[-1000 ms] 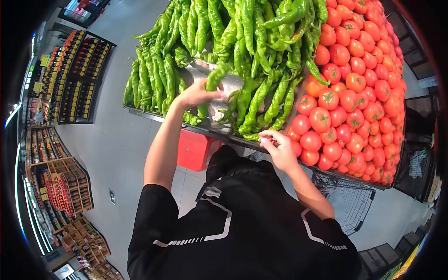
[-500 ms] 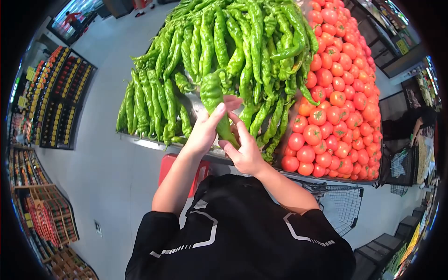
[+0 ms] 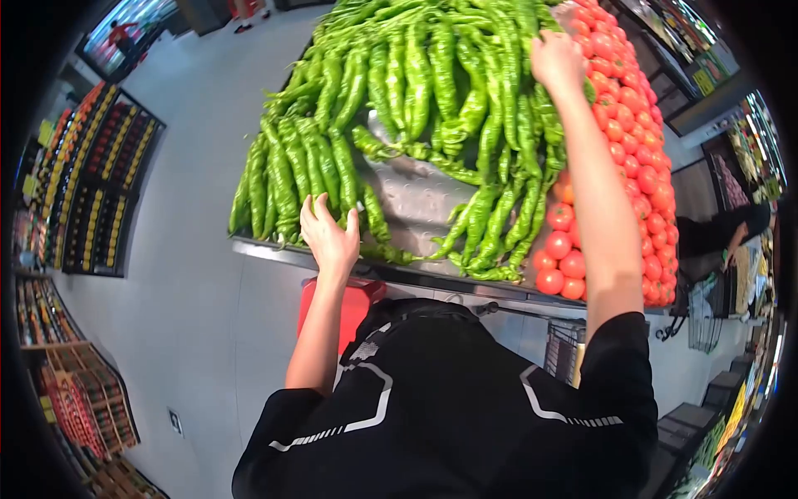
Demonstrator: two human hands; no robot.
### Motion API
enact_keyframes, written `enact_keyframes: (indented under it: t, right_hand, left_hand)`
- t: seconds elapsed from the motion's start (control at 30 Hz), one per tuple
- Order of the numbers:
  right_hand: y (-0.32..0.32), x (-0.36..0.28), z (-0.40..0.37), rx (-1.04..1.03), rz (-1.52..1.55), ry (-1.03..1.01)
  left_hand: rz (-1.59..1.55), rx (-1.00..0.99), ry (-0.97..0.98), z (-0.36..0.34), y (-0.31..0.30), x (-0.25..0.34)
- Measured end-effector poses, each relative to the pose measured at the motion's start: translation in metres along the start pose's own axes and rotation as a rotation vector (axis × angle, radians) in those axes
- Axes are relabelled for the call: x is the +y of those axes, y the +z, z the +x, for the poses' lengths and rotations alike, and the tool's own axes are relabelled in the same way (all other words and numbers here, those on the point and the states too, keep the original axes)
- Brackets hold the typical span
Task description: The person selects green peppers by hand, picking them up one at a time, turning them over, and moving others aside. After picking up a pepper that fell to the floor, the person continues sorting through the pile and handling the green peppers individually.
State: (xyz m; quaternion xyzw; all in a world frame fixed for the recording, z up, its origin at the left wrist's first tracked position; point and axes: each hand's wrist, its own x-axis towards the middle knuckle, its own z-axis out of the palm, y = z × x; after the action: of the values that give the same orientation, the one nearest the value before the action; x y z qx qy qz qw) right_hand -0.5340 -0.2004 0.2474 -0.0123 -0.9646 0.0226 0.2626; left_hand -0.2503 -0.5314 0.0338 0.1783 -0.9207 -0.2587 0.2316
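Head view: right grip (image 3: 557, 60) stretched far forward, left grip (image 3: 331, 237) spread at peppers (image 3: 420, 79).

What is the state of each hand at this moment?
Left hand: open, fingers spread, at the peppers; no held item visible.
Right hand: at the peppers' far end, near the tomatoes; grip cannot be told.

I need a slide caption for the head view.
Left hand by the near green peppers, right hand stretched farther, where the peppers meet red tomatoes.
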Motion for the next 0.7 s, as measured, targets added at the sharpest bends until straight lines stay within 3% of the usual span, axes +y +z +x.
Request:
enact_keyframes:
  t: [0.07,0.13,0.2,0.27,0.3,0.37,0.4,0.47,0.5,0.57,0.67,0.7]
  right_hand:
    - [-0.004,-0.002,-0.003,0.073,-0.023,0.017]
    - [-0.009,-0.005,-0.007,0.344,0.074,-0.05]
    - [-0.04,-0.023,-0.041,0.574,0.506,-0.269]
    - [-0.058,-0.073,-0.123,0.326,0.917,-0.228]
    - [-0.056,-0.103,-0.174,0.025,1.18,-0.183]
    - [-0.001,-0.139,-0.253,-0.341,1.09,-0.363]
    - [0.027,-0.153,-0.279,-0.617,1.012,-0.296]
    - [0.083,-0.181,-0.306,-0.726,0.759,-0.147]
    - [0.091,-0.197,-0.305,-0.723,0.765,-0.145]
    - [0.099,-0.223,-0.302,-0.851,0.72,0.076]
    - [0.094,-0.241,-0.296,-0.89,0.606,0.163]
    - [0.103,-0.242,-0.299,-0.815,0.57,0.106]
  left_hand:
    - [0.01,0.044,-0.035,0.004,-0.004,-0.024]
    - [0.007,0.071,-0.081,0.008,-0.008,-0.046]
    - [0.038,0.122,-0.121,0.012,-0.018,-0.055]
    - [0.085,0.179,-0.124,0.014,-0.024,-0.072]
    - [0.075,0.186,-0.144,0.015,-0.027,-0.079]
    - [0.05,0.195,-0.17,0.017,-0.029,-0.09]
    - [0.021,0.191,-0.182,0.016,-0.031,-0.093]
    - [0.001,0.173,-0.162,0.015,-0.034,-0.088]
    - [-0.022,0.132,-0.109,0.013,-0.035,-0.08]
    - [-0.021,0.056,-0.023,0.004,-0.031,-0.065]
    - [-0.001,-0.034,0.016,-0.009,-0.02,-0.057]
    - [-0.013,-0.036,0.017,-0.012,-0.017,-0.058]
